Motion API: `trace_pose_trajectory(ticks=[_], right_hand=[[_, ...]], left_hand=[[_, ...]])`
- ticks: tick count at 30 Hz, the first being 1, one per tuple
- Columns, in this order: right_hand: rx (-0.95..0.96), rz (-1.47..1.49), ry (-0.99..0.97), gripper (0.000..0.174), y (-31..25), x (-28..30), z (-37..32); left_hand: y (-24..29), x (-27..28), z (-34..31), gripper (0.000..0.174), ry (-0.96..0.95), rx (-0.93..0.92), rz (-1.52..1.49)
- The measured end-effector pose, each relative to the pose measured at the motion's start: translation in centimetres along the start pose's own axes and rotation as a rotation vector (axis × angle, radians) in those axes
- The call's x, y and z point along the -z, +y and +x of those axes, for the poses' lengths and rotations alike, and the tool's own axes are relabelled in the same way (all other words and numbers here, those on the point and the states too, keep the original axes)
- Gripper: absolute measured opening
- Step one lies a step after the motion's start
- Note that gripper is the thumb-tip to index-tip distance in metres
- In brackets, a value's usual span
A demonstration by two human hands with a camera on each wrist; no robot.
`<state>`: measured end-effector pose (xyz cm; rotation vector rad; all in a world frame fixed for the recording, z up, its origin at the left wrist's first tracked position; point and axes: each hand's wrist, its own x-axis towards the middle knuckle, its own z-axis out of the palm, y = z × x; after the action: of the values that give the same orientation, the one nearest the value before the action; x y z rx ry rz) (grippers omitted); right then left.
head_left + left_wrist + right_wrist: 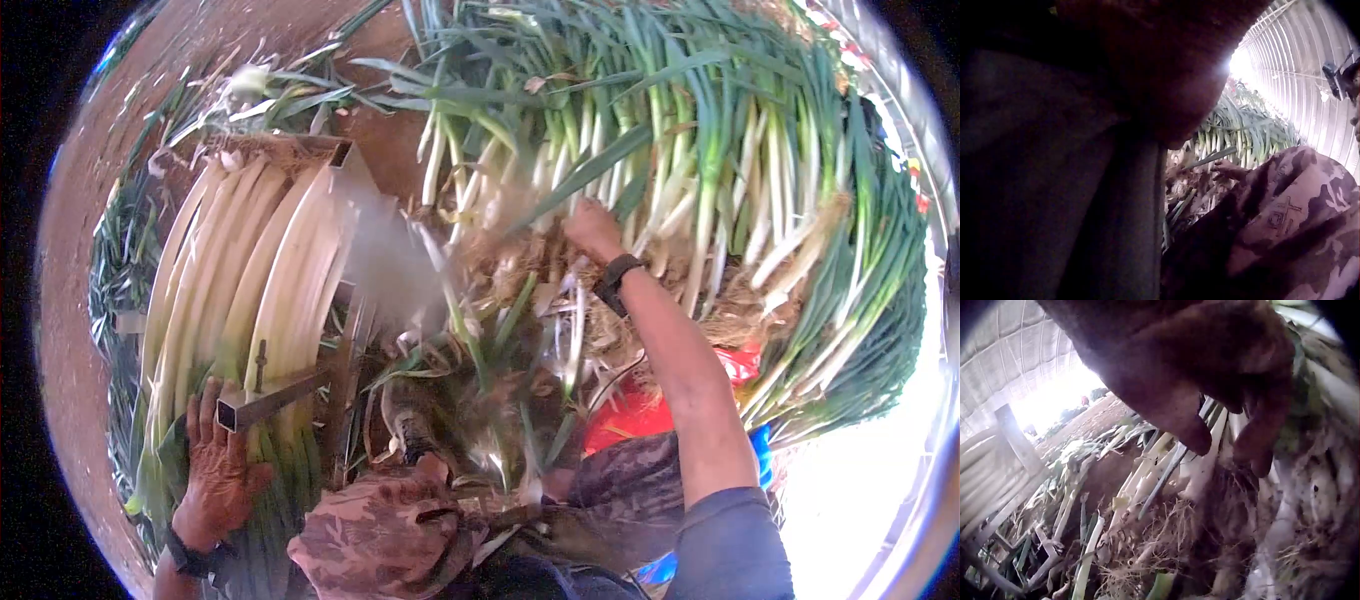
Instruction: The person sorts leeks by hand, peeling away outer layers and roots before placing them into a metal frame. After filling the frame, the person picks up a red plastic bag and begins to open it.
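My left hand lies with straight fingers on a bundle of long green onions, just below a square metal bar. The bundle's thick white stalks run lengthwise in a metal frame, their roots at its far end. Across from it, my right hand reaches to the root side of a big heap of green onions. In the right wrist view its thumb and fingers hang down, spread apart over white stalks and tangled roots. Much of the left wrist view is dark.
Loose stalks and leaf scraps litter the ground between my knees and the heap. Red plastic lies beneath my right forearm. Camouflage-clothed knees stand close to the frame. A ribbed tunnel roof arches overhead.
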<state>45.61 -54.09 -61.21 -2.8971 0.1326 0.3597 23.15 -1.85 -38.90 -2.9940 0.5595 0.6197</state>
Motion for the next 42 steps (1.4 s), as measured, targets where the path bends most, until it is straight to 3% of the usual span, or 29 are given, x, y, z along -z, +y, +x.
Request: trace_pose_trajectory(ticks=[2, 4, 6, 10, 11, 15, 17, 18, 20, 21, 24, 25, 26, 27, 28, 33, 34, 36, 37, 39, 40, 42], right_hand=[[-0.117, 0.024, 0.028, 0.042, -1.2, 0.1, 0.5], [-0.09, 0.018, -0.01, 0.043, -2.4, 0.7, 0.3], [-0.116, 0.081, 0.072, 0.044, -1.8, -0.7, 0.7], [0.032, -0.181, 0.242, 0.043, -0.8, -2.9, 1.8], [0.012, -0.195, 0.164, 0.035, -1.3, -2.1, 2.0], [0.016, -0.231, -0.061, 0.032, -4.6, 0.5, 3.9], [0.168, -0.054, 0.227, 0.035, -6.2, -0.1, 5.4], [0.174, -0.049, 0.223, 0.035, -6.0, -1.5, 6.9], [0.295, 0.057, 0.522, 0.039, -5.7, -4.1, 10.5], [0.069, 0.227, 0.239, 0.043, -5.9, -4.1, 12.0], [-0.055, 0.126, 0.242, 0.045, -5.3, -4.9, 15.2], [-0.179, 0.232, 0.028, 0.045, -5.0, -4.9, 16.5], [-0.178, 0.233, 0.017, 0.045, -5.2, -4.9, 16.7], [-0.105, 0.042, 0.051, 0.043, -5.3, -4.9, 16.6], [-0.03, -0.148, 0.085, 0.04, -5.4, -4.6, 16.7], [-0.07, 0.052, 0.016, 0.051, -4.5, -1.9, 16.0], [-0.069, 0.05, 0.016, 0.051, -4.4, -1.7, 15.5], [0.016, 0.252, 0.103, 0.051, -3.0, -1.4, 14.7], [0.012, 0.247, 0.104, 0.051, -2.5, -1.1, 14.6], [0.061, 0.358, 0.188, 0.054, -2.9, -0.3, 14.0], [0.162, 0.443, 0.254, 0.056, -2.9, 0.4, 14.1], [0.277, 0.556, 0.312, 0.061, -7.6, 6.9, 13.1]], left_hand=[[0.2, 0.4, 0.0, 0.07, -0.072, 0.037, -0.035], [0.0, 0.4, 0.3, 0.068, -0.095, 0.037, -0.019], [0.0, 0.7, 0.4, 0.067, -0.114, 0.031, -0.023], [0.4, 0.9, 0.6, 0.063, -0.133, 0.053, -0.023], [0.4, 0.8, 0.7, 0.063, -0.133, 0.057, -0.023], [-0.2, -0.3, 0.5, 0.058, -0.113, 0.041, 0.037], [-0.5, -0.6, 0.3, 0.058, -0.117, 0.032, 0.079], [-0.4, -0.5, 0.3, 0.059, -0.118, 0.01, 0.113], [-0.8, -0.8, 0.3, 0.06, -0.119, -0.006, 0.146], [-1.0, -1.0, 0.1, 0.061, -0.128, 0.006, 0.124], [-1.6, -2.0, -0.6, 0.067, -0.215, 0.032, 0.178], [-2.1, -2.6, -1.0, 0.069, -0.203, 0.03, 0.154], [-2.4, -2.9, -1.2, 0.072, -0.193, 0.028, 0.131], [-1.9, -2.4, -1.0, 0.047, -0.108, -0.005, 0.159], [-1.7, -2.1, -0.9, 0.047, -0.118, -0.003, 0.157], [-0.9, -1.0, -0.5, 0.079, -0.152, 0.318, -0.292], [-1.3, -1.4, -0.7, 0.079, -0.151, 0.318, -0.293], [-2.5, -2.0, -0.8, 0.078, -0.089, -0.062, 0.002], [-2.4, -2.2, -1.1, 0.078, -0.088, -0.067, -0.001], [-1.6, -1.7, -0.9, 0.075, -0.156, 0.298, -0.209], [-1.9, -2.0, -1.2, 0.075, -0.16, 0.297, -0.211], [-3.2, -3.6, -2.2, 0.073, -0.137, -0.014, 0.116]])
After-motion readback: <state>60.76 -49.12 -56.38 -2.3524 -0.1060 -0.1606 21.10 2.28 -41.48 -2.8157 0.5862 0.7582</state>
